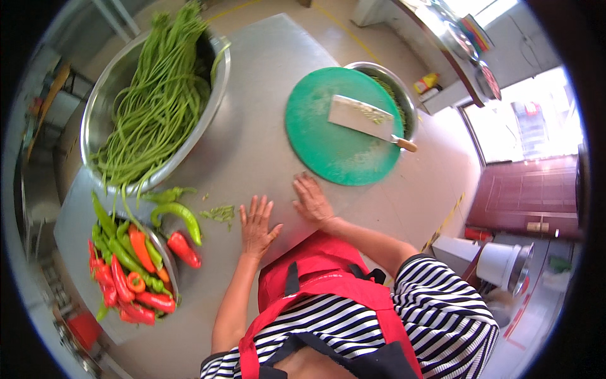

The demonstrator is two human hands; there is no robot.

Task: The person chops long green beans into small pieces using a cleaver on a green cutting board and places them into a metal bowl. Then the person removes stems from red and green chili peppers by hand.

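Both my hands are empty, palms down at the near edge of a steel table [255,90]. Fingers spread, my left hand [258,230] rests just right of a few small cut green bits [220,214]. My right hand [311,199] lies just below a round green cutting board [322,137]. On the board is a cleaver [362,116] with a wooden handle and green scraps on its blade. A metal bowl [411,106] of cut green pieces is partly hidden under the board. At the far left, a large steel basin [220,97] is heaped with long green beans [156,109].
Red and green peppers [125,275] fill a metal bowl [168,256] at the left. Beside it lie a loose red pepper [183,249] and a curved green pepper [182,215]. A white bucket [497,265] stands at the right, below a dark red door [525,199].
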